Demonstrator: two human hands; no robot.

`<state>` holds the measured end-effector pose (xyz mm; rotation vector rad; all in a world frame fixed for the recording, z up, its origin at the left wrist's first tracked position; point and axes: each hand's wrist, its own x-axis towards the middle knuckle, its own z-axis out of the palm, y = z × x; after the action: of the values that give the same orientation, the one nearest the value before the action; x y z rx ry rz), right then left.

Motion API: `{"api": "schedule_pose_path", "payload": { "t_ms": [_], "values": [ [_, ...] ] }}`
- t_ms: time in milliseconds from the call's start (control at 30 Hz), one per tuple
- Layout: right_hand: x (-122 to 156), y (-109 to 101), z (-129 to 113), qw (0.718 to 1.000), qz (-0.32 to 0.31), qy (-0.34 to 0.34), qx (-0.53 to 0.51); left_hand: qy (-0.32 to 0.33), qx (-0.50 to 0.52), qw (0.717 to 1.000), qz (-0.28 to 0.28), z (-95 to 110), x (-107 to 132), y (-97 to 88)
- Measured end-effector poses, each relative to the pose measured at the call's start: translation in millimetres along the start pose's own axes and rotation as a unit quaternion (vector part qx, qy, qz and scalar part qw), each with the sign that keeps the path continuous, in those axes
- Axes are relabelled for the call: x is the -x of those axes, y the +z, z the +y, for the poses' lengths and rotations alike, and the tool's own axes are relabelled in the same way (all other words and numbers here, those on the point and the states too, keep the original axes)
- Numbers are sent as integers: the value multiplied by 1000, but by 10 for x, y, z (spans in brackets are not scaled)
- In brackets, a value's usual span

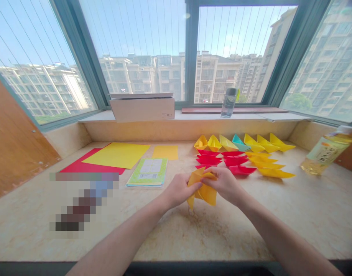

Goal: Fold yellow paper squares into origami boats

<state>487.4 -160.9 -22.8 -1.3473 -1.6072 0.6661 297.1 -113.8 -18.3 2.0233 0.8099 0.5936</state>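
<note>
A partly folded piece of orange-yellow paper (208, 194) is held up off the counter between both hands. My left hand (180, 188) pinches its left side, thumb over the front. On its upper right side, my right hand (222, 184) closes thumb and fingers on the paper. Pointed flaps of the sheet hang below the fingers. Just beyond the hands stand red paper boats (240, 170), partly hidden by them. Yellow paper boats (275, 172) lie to the right. Along the back is a row of yellow boats with one teal paper boat (240, 142).
Red sheets (78, 165), yellow sheets (115, 155), a small orange sheet (166, 152) and a green paper pack (147, 172) lie left. A tea bottle (325, 151) stands right. The sill holds a white box (143, 108) and a clear bottle (229, 103). A blurred patch covers the left counter.
</note>
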Motion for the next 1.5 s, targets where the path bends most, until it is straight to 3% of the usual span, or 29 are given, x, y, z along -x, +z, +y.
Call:
{"api": "schedule_pose_path", "payload": {
  "t_ms": [100, 300, 433, 567, 967, 1200, 1367, 1500],
  "values": [
    [10, -4, -18, 1000, 8, 7, -19, -11, 35, 999, 8, -10, -10, 2],
    [11, -59, -139, 980, -42, -4, -192, -76, 198, 975, 62, 7, -38, -19],
    [-5, -52, -125, 978, -27, -10, -205, -94, 281, 952, 75, 23, -43, -32],
    [-8, 1, -60, 982, -16, -21, -187, -92, 317, 943, 46, -3, -44, -18],
    [11, 17, -33, 989, 13, -27, -145, -78, 299, 951, 5, 38, -9, 12],
    [-2, 56, 4, 982, 5, -4, -189, -64, 282, 957, -1, 69, -2, 18],
    [3, 32, -80, 980, 26, -21, -194, -63, 257, 962, 72, 44, -30, 15],
    [24, 26, -135, 986, -34, -26, -160, -18, 164, 972, 165, 10, -44, -7]
  ]
}}
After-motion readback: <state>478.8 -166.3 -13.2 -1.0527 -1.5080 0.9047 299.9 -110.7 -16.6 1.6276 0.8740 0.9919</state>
